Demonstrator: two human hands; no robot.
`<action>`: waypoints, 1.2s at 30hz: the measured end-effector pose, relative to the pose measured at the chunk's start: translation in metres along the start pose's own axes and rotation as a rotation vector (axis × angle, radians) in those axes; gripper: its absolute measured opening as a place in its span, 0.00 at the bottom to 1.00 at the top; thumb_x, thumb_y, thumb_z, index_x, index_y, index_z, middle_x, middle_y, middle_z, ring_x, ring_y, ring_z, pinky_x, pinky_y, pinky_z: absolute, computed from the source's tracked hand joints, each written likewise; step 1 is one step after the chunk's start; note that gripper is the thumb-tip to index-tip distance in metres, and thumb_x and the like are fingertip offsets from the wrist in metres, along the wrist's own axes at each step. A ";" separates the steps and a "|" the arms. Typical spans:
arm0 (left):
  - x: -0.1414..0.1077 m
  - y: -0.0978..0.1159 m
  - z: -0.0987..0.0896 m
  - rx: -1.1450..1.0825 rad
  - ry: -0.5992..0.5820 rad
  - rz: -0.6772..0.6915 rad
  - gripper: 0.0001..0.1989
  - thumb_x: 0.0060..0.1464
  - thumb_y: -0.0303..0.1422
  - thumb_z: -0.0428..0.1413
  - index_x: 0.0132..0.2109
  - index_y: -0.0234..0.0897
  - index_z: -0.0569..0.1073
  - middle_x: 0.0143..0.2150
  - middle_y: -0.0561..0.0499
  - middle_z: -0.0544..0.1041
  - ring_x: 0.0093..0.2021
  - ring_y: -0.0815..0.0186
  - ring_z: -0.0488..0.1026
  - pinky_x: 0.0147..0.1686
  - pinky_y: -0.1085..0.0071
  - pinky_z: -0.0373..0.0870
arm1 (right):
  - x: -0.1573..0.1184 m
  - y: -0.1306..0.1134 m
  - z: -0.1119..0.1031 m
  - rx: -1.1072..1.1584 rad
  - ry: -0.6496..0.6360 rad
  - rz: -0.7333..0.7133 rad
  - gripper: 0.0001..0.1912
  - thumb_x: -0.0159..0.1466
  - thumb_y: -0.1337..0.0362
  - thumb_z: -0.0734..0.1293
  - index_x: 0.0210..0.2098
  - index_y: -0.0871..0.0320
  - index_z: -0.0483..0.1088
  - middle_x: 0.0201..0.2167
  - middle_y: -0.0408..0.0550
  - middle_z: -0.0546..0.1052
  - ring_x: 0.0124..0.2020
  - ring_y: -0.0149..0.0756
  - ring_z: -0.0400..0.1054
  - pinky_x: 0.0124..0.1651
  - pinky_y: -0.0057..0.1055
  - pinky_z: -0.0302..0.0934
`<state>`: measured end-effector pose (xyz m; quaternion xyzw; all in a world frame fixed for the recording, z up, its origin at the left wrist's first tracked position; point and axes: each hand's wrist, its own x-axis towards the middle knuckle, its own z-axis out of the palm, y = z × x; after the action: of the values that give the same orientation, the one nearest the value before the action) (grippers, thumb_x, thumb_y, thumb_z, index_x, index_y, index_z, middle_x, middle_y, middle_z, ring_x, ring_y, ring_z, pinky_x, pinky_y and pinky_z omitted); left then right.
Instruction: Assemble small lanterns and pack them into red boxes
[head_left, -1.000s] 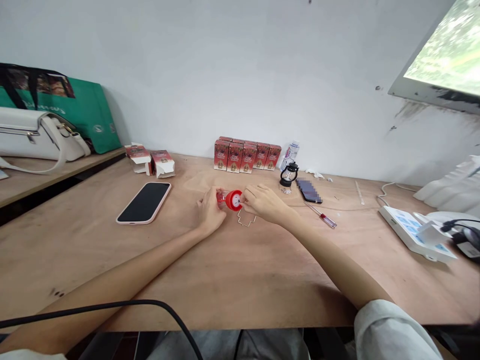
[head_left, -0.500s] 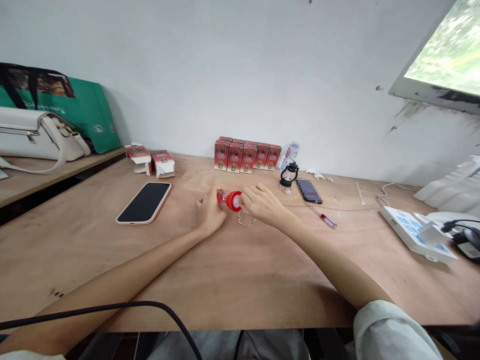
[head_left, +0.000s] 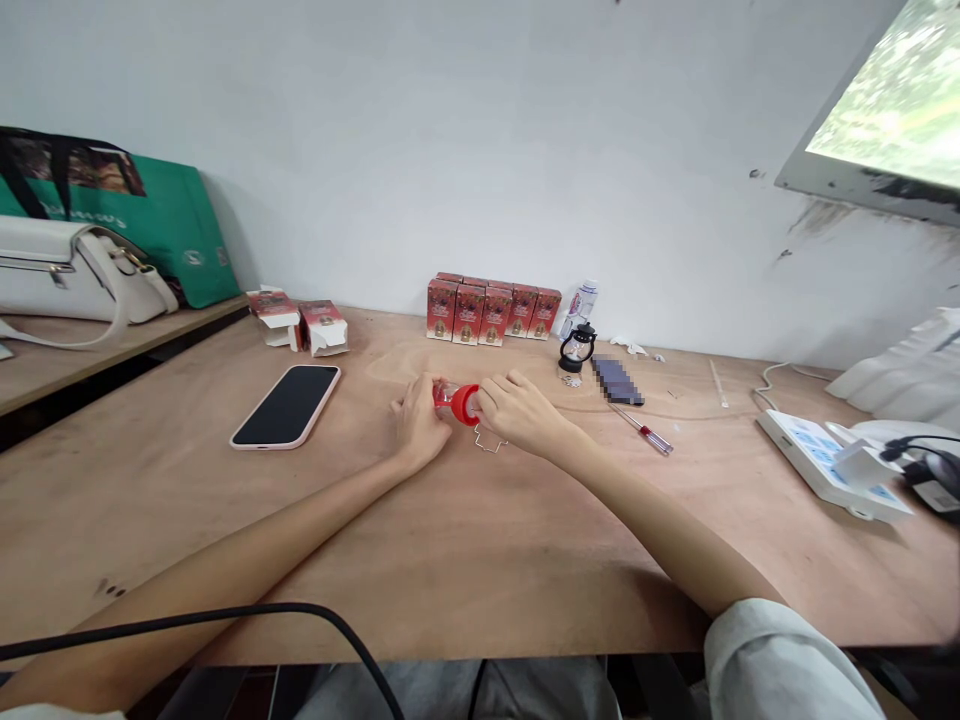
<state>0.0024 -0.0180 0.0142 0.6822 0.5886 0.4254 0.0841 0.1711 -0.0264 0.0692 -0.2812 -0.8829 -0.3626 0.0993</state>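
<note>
A small red lantern [head_left: 463, 404] with a clear body lies on its side between my hands, its red base turned to the right. My left hand [head_left: 421, 425] is wrapped round the clear end. At the base, the fingers of my right hand [head_left: 516, 408] are pinched together; whether they hold a small part there is hidden. Just below the lantern a bent wire handle [head_left: 491, 443] rests on the wooden table [head_left: 450, 560]. Farther right stands a black lantern [head_left: 577, 348], upright, with small bits [head_left: 571, 380] in front of it.
Red boxes [head_left: 480, 315] stand in rows by the wall, beside a plastic bottle [head_left: 581, 308]. Opened boxes [head_left: 324, 328] and a phone [head_left: 286, 407] lie left. To the right are a dark pixelated object [head_left: 617, 381], a screwdriver [head_left: 649, 434] and a power strip [head_left: 832, 465]. A black cable [head_left: 300, 607] crosses in front.
The red lantern's base has turned or tilted slightly in my hands. My right fingers have shifted a little at the base, while my left hand keeps its grip.
</note>
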 end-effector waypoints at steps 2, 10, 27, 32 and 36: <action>0.000 -0.001 0.001 0.022 0.003 0.011 0.26 0.35 0.18 0.50 0.44 0.41 0.62 0.46 0.49 0.73 0.49 0.56 0.68 0.42 0.61 0.59 | 0.000 -0.001 -0.001 0.009 -0.025 -0.010 0.10 0.65 0.74 0.57 0.33 0.64 0.68 0.28 0.51 0.71 0.30 0.37 0.61 0.32 0.33 0.43; 0.000 -0.004 0.001 0.033 0.012 0.049 0.25 0.35 0.18 0.49 0.44 0.41 0.63 0.47 0.49 0.73 0.50 0.57 0.68 0.41 0.62 0.58 | 0.001 -0.001 -0.001 0.071 -0.060 -0.008 0.11 0.67 0.71 0.56 0.33 0.65 0.68 0.29 0.53 0.72 0.31 0.37 0.61 0.33 0.34 0.44; -0.004 0.004 -0.003 -0.008 0.060 0.186 0.25 0.39 0.16 0.48 0.45 0.41 0.66 0.48 0.49 0.75 0.53 0.57 0.67 0.51 0.59 0.50 | -0.005 0.025 -0.001 1.092 0.019 0.725 0.18 0.62 0.51 0.63 0.40 0.61 0.62 0.38 0.52 0.74 0.36 0.33 0.67 0.38 0.31 0.59; -0.007 0.004 -0.002 0.007 0.065 0.400 0.20 0.48 0.17 0.47 0.45 0.43 0.67 0.48 0.50 0.76 0.57 0.59 0.66 0.55 0.56 0.43 | -0.004 0.018 0.016 1.763 -0.320 0.823 0.21 0.56 0.55 0.69 0.43 0.61 0.64 0.37 0.49 0.76 0.37 0.33 0.70 0.40 0.31 0.64; -0.008 0.002 -0.001 0.015 0.071 0.434 0.16 0.53 0.21 0.48 0.47 0.43 0.68 0.55 0.47 0.72 0.60 0.58 0.63 0.57 0.55 0.44 | -0.004 0.013 0.025 2.068 -0.319 0.881 0.23 0.47 0.60 0.75 0.40 0.60 0.67 0.35 0.46 0.76 0.36 0.32 0.72 0.40 0.30 0.66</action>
<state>0.0040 -0.0256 0.0127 0.7782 0.4336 0.4530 -0.0352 0.1823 -0.0031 0.0571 -0.3933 -0.5858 0.6469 0.2892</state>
